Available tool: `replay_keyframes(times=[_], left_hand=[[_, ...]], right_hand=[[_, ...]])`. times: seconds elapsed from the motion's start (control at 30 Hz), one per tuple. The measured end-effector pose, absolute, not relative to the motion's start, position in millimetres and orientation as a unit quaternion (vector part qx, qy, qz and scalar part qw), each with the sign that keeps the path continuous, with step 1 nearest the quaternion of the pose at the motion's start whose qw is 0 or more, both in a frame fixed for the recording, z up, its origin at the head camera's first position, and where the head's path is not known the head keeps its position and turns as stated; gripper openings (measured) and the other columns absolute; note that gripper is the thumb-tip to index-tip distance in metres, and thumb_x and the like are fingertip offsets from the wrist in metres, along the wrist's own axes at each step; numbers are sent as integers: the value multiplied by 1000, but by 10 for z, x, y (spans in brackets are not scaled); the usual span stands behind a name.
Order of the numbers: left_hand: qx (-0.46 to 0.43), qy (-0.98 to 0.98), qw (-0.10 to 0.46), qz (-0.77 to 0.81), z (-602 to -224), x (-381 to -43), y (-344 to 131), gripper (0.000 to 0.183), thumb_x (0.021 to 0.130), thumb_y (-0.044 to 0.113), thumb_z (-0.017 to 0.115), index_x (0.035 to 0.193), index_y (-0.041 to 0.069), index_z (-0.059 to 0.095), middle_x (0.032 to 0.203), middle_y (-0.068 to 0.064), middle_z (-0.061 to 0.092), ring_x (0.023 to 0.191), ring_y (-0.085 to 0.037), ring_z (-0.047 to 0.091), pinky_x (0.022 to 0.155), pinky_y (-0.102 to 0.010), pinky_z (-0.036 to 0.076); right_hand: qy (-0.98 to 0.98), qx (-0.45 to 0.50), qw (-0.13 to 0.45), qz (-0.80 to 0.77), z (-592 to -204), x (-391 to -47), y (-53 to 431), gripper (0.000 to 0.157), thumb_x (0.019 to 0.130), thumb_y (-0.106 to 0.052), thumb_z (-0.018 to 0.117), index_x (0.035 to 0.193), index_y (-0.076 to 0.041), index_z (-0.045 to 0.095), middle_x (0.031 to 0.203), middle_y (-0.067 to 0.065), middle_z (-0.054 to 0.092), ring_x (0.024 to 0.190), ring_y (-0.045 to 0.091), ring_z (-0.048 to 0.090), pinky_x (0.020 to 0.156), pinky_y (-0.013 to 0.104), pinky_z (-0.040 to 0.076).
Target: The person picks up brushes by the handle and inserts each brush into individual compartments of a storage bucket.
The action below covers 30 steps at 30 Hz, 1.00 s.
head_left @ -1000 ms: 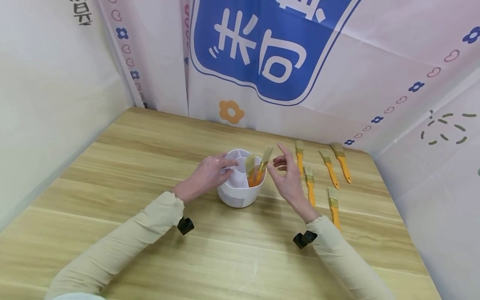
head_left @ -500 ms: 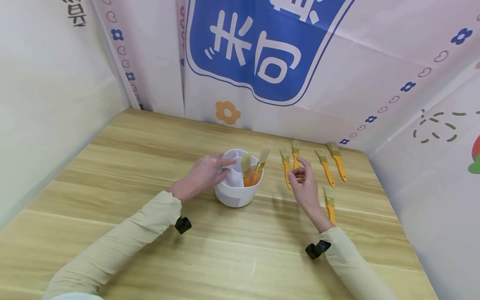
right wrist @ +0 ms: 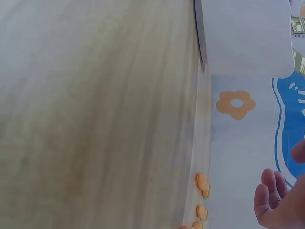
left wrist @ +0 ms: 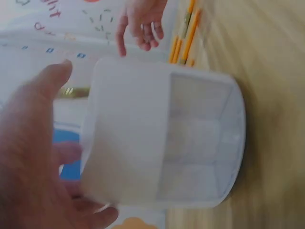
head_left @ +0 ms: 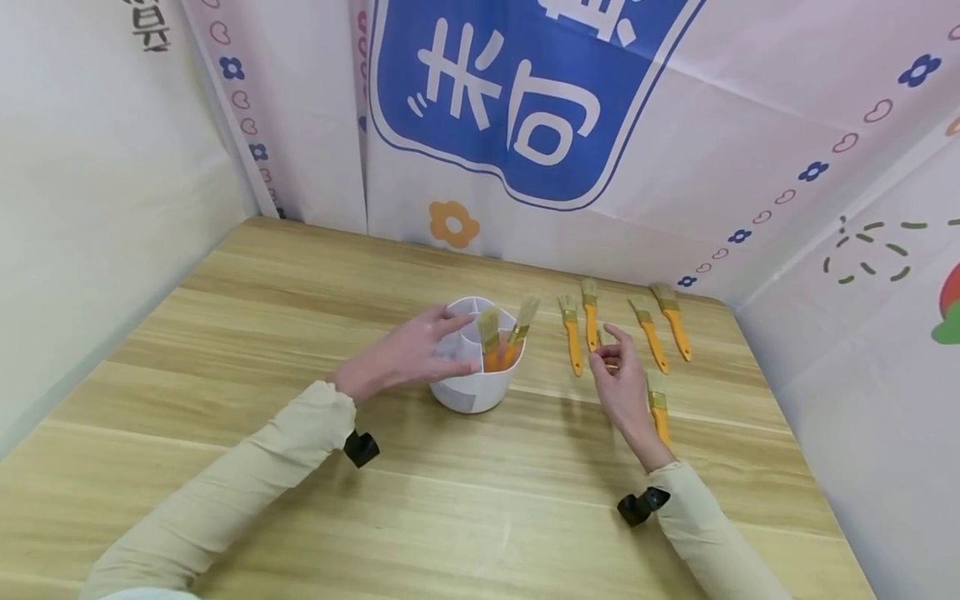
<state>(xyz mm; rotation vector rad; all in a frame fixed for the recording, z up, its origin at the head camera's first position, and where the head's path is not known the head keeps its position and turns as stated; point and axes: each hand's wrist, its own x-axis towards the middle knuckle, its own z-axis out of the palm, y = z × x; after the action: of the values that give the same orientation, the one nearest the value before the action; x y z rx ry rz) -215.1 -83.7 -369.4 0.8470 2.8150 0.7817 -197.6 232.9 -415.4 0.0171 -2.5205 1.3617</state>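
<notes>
A white divided pot [head_left: 471, 392] stands at the middle of the table, two flat paintbrushes upright in its right compartment, a nearer brush [head_left: 488, 329] and a farther brush [head_left: 522, 321], bristles up. My left hand [head_left: 408, 354] is at the pot's left rim, thumb and forefinger spread over the opening; the left wrist view has its fingers [left wrist: 69, 151] right at the rim. To the right, my right hand [head_left: 621, 385] hovers by several loose paintbrushes, fingers loosely bent and holding nothing. It partly covers one brush; the nearest uncovered one is an orange-handled brush [head_left: 572, 337].
More orange-handled brushes lie on the right of the wooden table [head_left: 420, 517], including an angled brush [head_left: 648, 333], a far brush [head_left: 671, 321] and a near brush [head_left: 658, 408]. A printed backdrop [head_left: 300, 125] rises behind the table, with walls at both sides.
My right hand has moved away from the pot, rightward to the loose brushes. My left hand has spread its thumb and forefinger over the pot's rim. Both upright brushes remain in the pot.
</notes>
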Motion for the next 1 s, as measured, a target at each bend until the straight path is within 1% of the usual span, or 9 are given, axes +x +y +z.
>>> replay_keyframes(times=[0.07,0.17,0.27,0.37,0.5,0.67,0.77,0.9,1.0], left_hand=[[273,928,34,252,-3717,-2142,-807,84,81,64,59,147,19,35,145,-18,37,127,-35,45,99,-53,44],[258,931,23,257,-3736,-2134,-786,84,78,61,65,146,19,37,146,-17,36,126,-36,47,98,-54,46],[244,927,32,281,-3737,-2136,-800,83,77,56,70,145,20,38,149,-16,32,128,-38,44,101,-55,43],[245,922,44,297,-3733,-2152,-832,83,77,52,73,145,20,39,151,-15,29,132,-40,39,104,-56,40],[269,910,50,311,-3714,-2182,-896,78,78,44,74,143,14,42,151,-17,30,136,-41,33,107,-59,35],[300,903,57,302,-3660,-2206,-984,70,83,36,71,142,11,44,152,-19,31,138,-43,30,109,-61,30],[313,905,59,283,-3638,-2199,-1016,66,86,36,68,142,10,43,154,-19,26,139,-44,28,109,-61,29],[322,905,62,270,-3632,-2187,-1034,62,89,36,63,142,9,43,157,-17,20,139,-45,26,109,-61,28],[315,907,67,271,-3642,-2187,-1027,62,90,38,59,142,9,43,157,-16,19,140,-45,25,109,-62,27]], right_hand=[[-870,5,142,471,-4175,-1974,2353,46,95,-13,51,140,-14,41,104,13,60,89,14,56,75,11,45],[-870,4,147,471,-4200,-1984,2379,46,95,-13,52,140,-15,41,103,12,59,88,15,56,75,13,45],[-869,2,148,472,-4211,-1997,2394,46,95,-13,51,140,-15,41,102,12,59,87,15,57,73,15,45],[-867,-6,149,476,-4212,-2001,2418,45,95,-13,51,139,-14,42,101,13,59,84,11,56,71,14,45],[-866,-24,163,471,-4214,-2010,2483,45,94,-11,51,139,-14,43,100,13,59,80,7,55,67,13,44],[-879,-47,161,446,-4215,-2029,2592,47,94,-11,50,140,-15,41,102,13,59,88,17,58,68,16,44],[-887,-61,149,432,-4218,-2036,2663,48,94,-10,50,140,-13,41,104,15,59,92,25,59,68,18,45],[-898,-79,136,411,-4233,-2042,2776,48,93,-9,48,141,-9,40,105,18,60,94,30,60,69,20,44],[-905,-92,130,394,-4262,-2053,2877,49,92,-9,47,140,-7,40,106,20,60,96,33,62,71,26,46]])
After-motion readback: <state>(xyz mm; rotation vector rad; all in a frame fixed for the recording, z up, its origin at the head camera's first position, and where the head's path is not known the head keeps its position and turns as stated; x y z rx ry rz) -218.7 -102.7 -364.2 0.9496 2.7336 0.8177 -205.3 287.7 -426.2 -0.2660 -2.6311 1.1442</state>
